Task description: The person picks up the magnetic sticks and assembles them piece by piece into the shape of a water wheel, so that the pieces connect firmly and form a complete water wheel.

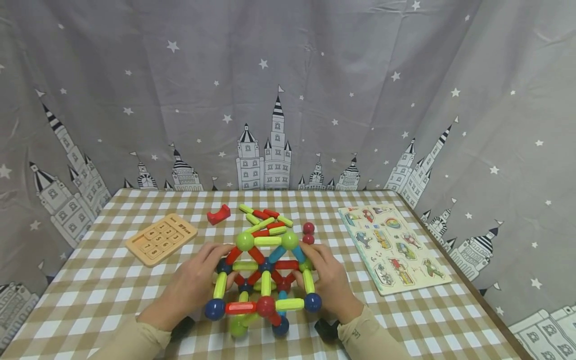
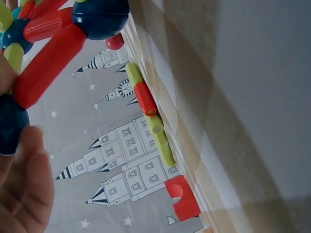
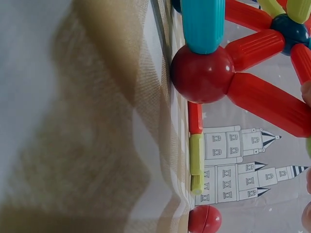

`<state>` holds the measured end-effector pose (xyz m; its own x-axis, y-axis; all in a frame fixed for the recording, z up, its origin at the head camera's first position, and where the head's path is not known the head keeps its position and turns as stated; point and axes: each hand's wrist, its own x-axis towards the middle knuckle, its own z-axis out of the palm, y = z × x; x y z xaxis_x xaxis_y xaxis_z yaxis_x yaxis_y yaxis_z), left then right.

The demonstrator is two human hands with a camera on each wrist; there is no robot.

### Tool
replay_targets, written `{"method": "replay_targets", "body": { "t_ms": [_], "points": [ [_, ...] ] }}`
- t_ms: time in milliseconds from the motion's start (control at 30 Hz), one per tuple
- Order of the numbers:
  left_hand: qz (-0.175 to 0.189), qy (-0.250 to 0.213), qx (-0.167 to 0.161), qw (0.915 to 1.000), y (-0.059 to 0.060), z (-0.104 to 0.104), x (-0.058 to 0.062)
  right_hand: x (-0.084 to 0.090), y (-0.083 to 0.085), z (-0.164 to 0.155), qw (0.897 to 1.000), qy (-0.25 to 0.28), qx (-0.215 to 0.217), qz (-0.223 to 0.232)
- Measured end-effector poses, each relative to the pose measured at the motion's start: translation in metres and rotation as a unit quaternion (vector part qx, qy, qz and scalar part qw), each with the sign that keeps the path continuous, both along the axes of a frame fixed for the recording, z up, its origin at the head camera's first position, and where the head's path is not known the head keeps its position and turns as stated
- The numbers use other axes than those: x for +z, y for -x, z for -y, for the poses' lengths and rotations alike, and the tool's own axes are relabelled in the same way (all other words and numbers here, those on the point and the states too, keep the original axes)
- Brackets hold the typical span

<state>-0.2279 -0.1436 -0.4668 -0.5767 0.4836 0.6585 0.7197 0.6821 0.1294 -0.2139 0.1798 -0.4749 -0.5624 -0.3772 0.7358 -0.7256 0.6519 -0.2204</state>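
Note:
A magnetic ball-and-rod structure [image 1: 265, 306] of red, yellow-green and blue pieces is held between both hands in the head view. My left hand [image 1: 191, 277] grips its left side, fingers around a navy ball [image 2: 12, 124] at a red rod's [image 2: 48, 65] end. On the opposite side, my right hand [image 1: 332, 281] grips near a green ball, its fingers mostly cut off in the right wrist view. A dark red ball [image 3: 202, 74] there joins a turquoise rod [image 3: 203, 24] and red rods. Whether the structure's lowest balls touch the table cannot be told.
Behind the structure lie several loose rods [image 1: 270, 212], two red balls [image 1: 308, 228] and a red curved block [image 1: 219, 215]. A wooden number puzzle [image 1: 162, 239] is at left, a picture puzzle board [image 1: 396, 247] at right. A checked cloth [image 1: 103, 280] covers the table; a curtain [image 1: 288, 65] hangs behind.

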Motion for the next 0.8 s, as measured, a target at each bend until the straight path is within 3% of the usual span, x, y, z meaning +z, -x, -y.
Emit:
{"method": "replay_targets", "body": {
  "t_ms": [167, 300, 400, 467, 600, 733, 800],
  "points": [
    [-0.003, 0.01, -0.012, 0.9999, 0.001, 0.002, -0.002, -0.001, 0.0, -0.001, 1.0, -0.01, 0.002, 0.004],
    [0.028, 0.024, -0.005, 0.9993, 0.0, 0.002, 0.0, -0.003, 0.0, -0.003, 1.0, -0.009, 0.01, 0.024],
    [0.102, 0.043, 0.003, 0.9939, 0.0, 0.005, 0.007, -0.003, 0.0, -0.007, 0.998, -0.014, 0.015, 0.066],
    [0.176, 0.06, 0.009, 0.9826, 0.002, 0.009, 0.014, -0.003, -0.001, -0.012, 0.993, -0.017, 0.024, 0.11],
    [0.303, 0.087, 0.016, 0.9488, 0.016, 0.033, 0.026, -0.002, -0.003, -0.021, 0.973, 0.009, 0.056, 0.226],
    [0.334, 0.049, 0.032, 0.9409, 0.041, 0.057, 0.027, -0.003, 0.0, -0.025, 0.941, 0.114, 0.068, 0.312],
    [0.34, 0.024, 0.039, 0.9394, 0.055, 0.059, 0.023, -0.005, 0.001, -0.026, 0.919, 0.185, 0.067, 0.342]
  ]
}}
